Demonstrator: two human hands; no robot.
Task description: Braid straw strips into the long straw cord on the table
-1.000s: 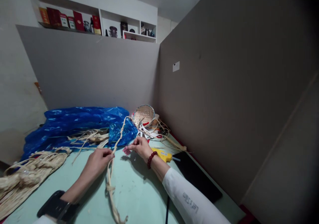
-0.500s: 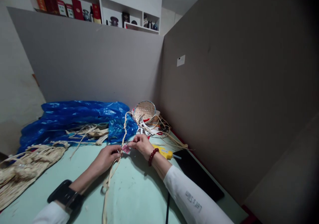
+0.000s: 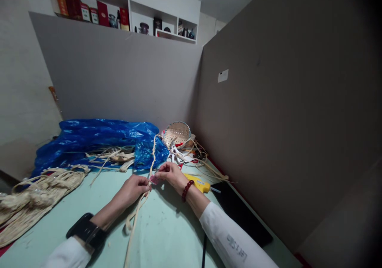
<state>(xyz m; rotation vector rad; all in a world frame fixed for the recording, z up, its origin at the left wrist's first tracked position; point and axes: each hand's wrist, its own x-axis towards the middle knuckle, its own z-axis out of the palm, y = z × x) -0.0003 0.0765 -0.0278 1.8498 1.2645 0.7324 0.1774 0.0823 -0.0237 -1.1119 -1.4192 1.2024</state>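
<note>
My left hand point(image 3: 133, 188) is pinched around a pale plant-fibre braid point(image 3: 153, 152), at the spot where it splits into loose strands point(image 3: 134, 224). Thumb and fingers of my right hand point(image 3: 172, 175) grip a small pink checked piece point(image 3: 153, 179), which lies against the braid beside my left fingertips. Whether the piece is fabric or paper I cannot tell. Upward from my hands the braid runs toward a blue plastic bag; the loose strands trail down toward me over the table. A yellow glue gun point(image 3: 200, 184) with a glue stick lies just behind my right wrist.
A blue plastic bag point(image 3: 98, 134) and bundles of dry fibre point(image 3: 44, 200) cover the left side of the pale green table point(image 3: 167, 240). A woven basket point(image 3: 177, 134) and white-handled scissors point(image 3: 173, 153) stand at the back. A black flat board point(image 3: 241, 216) lies right, near the partition point(image 3: 283, 113).
The whole view has shifted slightly, so things sit further right. Both hands keep their pinch, and the pink piece now lies closer against the braid, partly turned.
</note>
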